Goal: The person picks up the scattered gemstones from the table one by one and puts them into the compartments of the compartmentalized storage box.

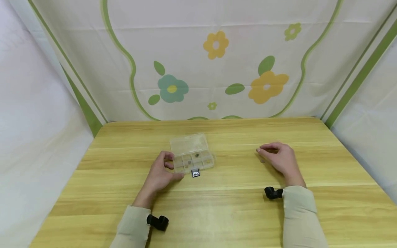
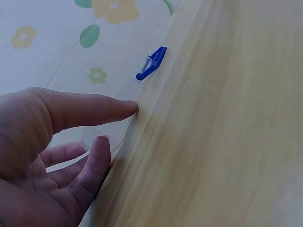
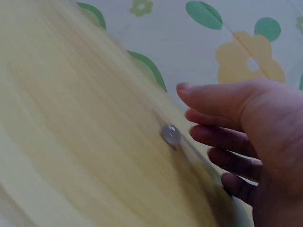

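Observation:
A clear plastic compartment box (image 1: 189,143) lies on the table with its lid folded back. Small dark, greyish and yellow pieces sit in separate cells. My left hand (image 1: 162,172) holds the box at its left end, thumb at the front corner and fingers along the side. A blue latch (image 2: 152,64) shows on the box's edge beyond the thumb in the left wrist view. My right hand (image 1: 280,160) hovers over the table with loosely bent fingers. Just beside its fingertips lies a small shiny grey, translucent bead-like piece (image 3: 170,135); no contact shows there, and nothing is visible between thumb and forefinger.
The wood-grain table (image 1: 217,213) reaches back to a white cloth (image 1: 186,44) printed with flowers. White cloth also hangs at both sides. A black wrist camera (image 1: 158,223) is on the left sleeve, another black camera (image 1: 273,193) on the right.

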`<state>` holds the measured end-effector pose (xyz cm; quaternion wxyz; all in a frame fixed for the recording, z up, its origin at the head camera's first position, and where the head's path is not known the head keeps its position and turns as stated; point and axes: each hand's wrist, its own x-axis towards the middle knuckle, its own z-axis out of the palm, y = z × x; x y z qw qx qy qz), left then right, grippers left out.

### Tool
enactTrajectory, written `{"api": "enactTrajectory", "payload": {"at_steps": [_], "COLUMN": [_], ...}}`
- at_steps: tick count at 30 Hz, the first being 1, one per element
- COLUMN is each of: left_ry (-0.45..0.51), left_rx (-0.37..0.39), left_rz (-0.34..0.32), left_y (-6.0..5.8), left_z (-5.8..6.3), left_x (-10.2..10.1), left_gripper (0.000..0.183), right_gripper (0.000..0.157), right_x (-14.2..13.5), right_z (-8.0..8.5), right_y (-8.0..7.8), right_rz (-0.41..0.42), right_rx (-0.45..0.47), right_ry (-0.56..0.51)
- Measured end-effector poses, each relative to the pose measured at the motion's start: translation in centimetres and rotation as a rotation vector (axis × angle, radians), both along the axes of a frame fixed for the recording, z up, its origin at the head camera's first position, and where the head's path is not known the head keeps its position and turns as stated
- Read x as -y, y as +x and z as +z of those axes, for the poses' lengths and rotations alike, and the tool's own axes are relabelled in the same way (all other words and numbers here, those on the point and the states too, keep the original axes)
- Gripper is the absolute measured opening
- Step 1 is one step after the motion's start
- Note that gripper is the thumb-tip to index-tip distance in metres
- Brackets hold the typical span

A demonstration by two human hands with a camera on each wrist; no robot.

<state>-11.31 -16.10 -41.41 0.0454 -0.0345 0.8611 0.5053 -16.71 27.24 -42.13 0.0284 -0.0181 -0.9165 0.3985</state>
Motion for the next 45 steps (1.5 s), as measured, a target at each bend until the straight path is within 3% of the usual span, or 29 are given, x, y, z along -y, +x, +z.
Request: {"api": "enactTrajectory", "payload": {"at_steps": [9, 19, 31, 45], "left_ry": [0.001, -0.001, 0.005, 0.006], "left_rx": [-0.001, 0.002, 0.004, -0.001], "left_rz": [-0.001, -0.002, 0.006, 0.002], "left_y": [0.0, 0.0, 0.1, 0.1], "left_z": [0.0, 0.2, 0.0, 0.0], "left_x": [-0.1, 0.0, -0.1, -0.1], "left_gripper": [0.073, 0.073, 0.072, 0.072], "right_gripper": [0.053, 0.052, 0.034, 0.033], "right_x": [-2.2, -2.7, -2.1, -1.9], "right_z": [-0.1, -0.3, -0.6, -0.7], "right_y": [0.7, 0.4, 0.4, 0.3], "right_rz": [0.063, 0.139, 0.122, 0.113], "right_rx": [0.091, 0.097, 0.048, 0.045], "right_ry": [-0.016, -0.014, 0.011, 0.036]}}
